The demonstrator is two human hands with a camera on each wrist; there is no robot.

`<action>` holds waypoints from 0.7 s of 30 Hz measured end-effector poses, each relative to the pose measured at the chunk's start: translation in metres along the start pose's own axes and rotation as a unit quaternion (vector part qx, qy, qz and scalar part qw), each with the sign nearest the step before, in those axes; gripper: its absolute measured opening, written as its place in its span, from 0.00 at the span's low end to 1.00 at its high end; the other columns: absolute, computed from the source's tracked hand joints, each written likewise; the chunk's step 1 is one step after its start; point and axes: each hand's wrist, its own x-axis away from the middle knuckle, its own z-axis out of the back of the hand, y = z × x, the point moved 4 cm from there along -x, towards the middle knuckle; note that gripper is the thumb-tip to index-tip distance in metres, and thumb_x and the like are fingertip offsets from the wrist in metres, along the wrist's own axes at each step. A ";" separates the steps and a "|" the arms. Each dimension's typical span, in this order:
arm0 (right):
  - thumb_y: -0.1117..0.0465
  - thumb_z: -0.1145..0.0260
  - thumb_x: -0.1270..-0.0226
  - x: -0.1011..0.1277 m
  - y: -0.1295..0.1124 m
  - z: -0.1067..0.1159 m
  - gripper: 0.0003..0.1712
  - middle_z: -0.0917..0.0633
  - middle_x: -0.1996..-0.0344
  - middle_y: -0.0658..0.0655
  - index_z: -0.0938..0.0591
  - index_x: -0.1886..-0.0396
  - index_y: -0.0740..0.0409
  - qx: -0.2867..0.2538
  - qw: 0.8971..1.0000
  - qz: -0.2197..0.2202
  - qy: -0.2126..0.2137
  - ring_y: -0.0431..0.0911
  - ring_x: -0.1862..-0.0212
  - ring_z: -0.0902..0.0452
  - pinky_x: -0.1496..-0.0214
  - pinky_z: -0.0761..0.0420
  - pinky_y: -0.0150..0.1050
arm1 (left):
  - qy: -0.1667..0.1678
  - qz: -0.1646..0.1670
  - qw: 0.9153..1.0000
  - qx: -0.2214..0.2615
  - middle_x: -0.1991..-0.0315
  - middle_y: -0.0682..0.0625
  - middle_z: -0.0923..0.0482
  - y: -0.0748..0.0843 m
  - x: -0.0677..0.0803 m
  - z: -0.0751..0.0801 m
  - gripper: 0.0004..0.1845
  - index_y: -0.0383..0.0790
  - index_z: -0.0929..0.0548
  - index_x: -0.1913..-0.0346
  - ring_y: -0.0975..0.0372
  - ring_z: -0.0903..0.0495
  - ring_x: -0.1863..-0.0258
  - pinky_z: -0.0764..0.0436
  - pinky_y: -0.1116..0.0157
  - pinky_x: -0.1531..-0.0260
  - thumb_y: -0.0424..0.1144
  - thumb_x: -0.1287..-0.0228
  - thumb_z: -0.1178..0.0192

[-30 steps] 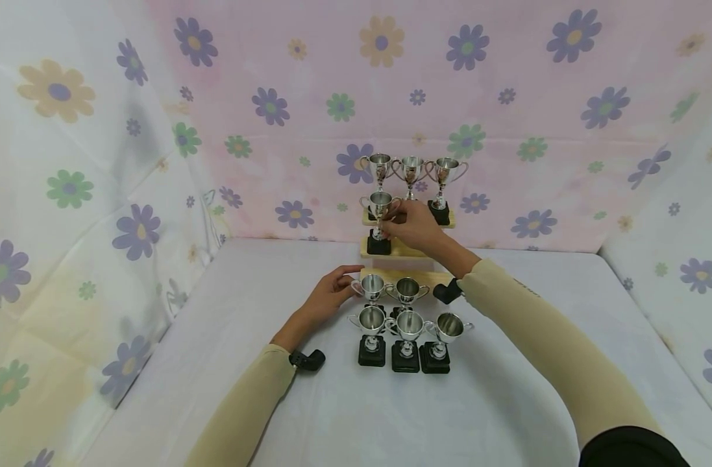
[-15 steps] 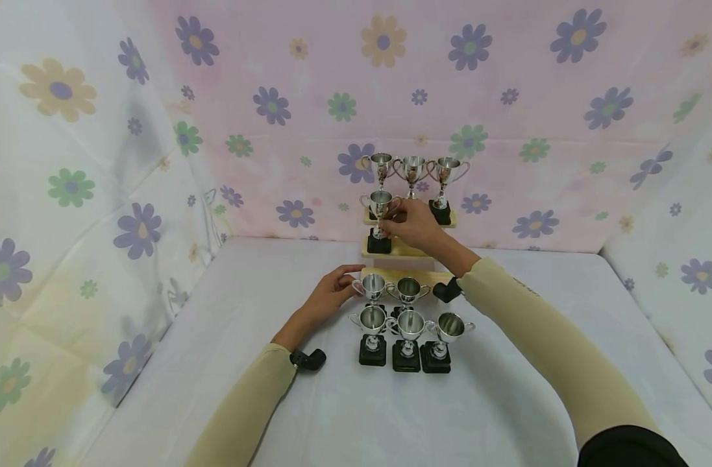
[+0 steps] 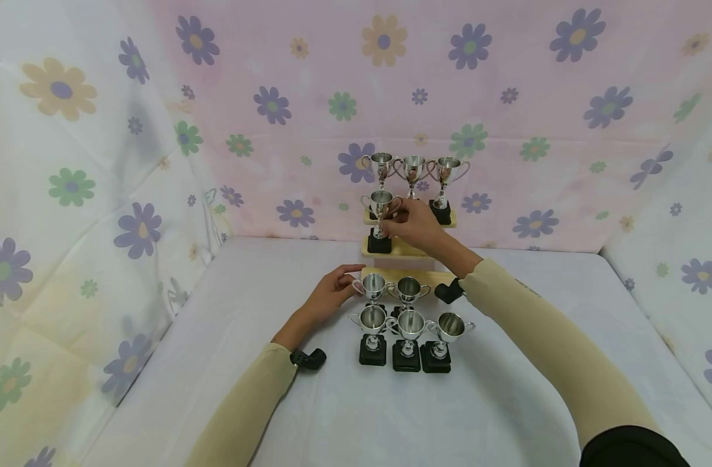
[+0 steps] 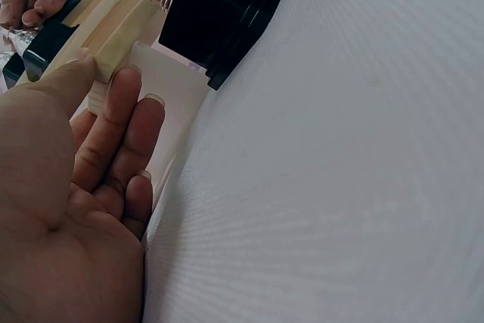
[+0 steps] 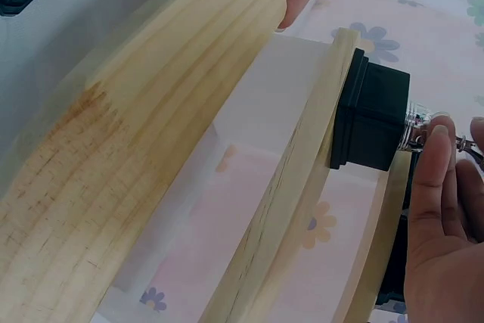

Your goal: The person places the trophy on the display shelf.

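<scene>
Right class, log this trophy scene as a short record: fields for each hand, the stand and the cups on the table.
right hand: pinches the middle-step trophy at its stem
left hand: fingers straight, touching the left end of the lowest step
wooden stand: three steps, against the floral backdrop
top step: three trophies
table: three trophies in a row in front of the stand

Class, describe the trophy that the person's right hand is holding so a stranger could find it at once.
Find the wooden stepped stand at the floral back wall. On its middle step stands one silver trophy on a black base, pinched by the right hand. It alone occupies that step.
</scene>
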 end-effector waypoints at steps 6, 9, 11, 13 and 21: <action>0.64 0.29 0.25 0.005 -0.001 0.004 0.16 0.13 0.51 0.69 0.21 0.45 0.67 0.008 1.000 -0.003 0.009 0.62 0.53 0.12 0.45 0.17 0.61 | 0.002 0.008 1.000 -0.002 0.57 0.46 0.11 0.001 0.000 0.000 0.25 0.43 0.26 0.24 0.59 0.14 0.54 0.25 0.60 0.48 0.36 0.19 0.39; 0.62 0.28 0.25 0.009 -0.003 0.008 0.18 0.12 0.52 0.69 0.21 0.44 0.66 0.005 1.000 -0.006 0.015 0.65 0.51 0.13 0.44 0.17 0.61 | 0.003 0.006 1.000 -0.002 0.58 0.45 0.11 0.002 0.000 0.000 0.25 0.43 0.26 0.25 0.59 0.14 0.55 0.26 0.62 0.49 0.36 0.20 0.39; 0.62 0.28 0.25 0.011 -0.004 0.011 0.19 0.12 0.52 0.68 0.21 0.42 0.65 -0.003 1.000 -0.007 0.014 0.67 0.49 0.14 0.44 0.18 0.61 | 0.005 0.002 1.000 -0.004 0.58 0.45 0.11 0.002 0.000 0.000 0.25 0.42 0.26 0.25 0.59 0.15 0.55 0.27 0.62 0.50 0.36 0.20 0.39; 0.62 0.28 0.26 0.014 -0.004 0.014 0.20 0.12 0.51 0.68 0.21 0.40 0.65 -0.011 1.000 -0.008 0.016 0.68 0.48 0.15 0.43 0.18 0.62 | 0.006 -0.001 1.000 -0.005 0.58 0.44 0.11 0.002 0.000 0.000 0.25 0.41 0.26 0.25 0.59 0.15 0.56 0.27 0.61 0.51 0.36 0.20 0.38; 0.62 0.29 0.25 0.026 -0.003 0.024 0.24 0.17 0.42 0.68 0.22 0.35 0.67 -0.004 1.000 0.004 0.025 0.56 0.53 0.12 0.44 0.17 0.58 | 0.006 0.008 1.000 -0.005 0.58 0.46 0.11 -0.001 0.000 -0.001 0.25 0.43 0.26 0.24 0.59 0.14 0.54 0.25 0.62 0.47 0.37 0.19 0.39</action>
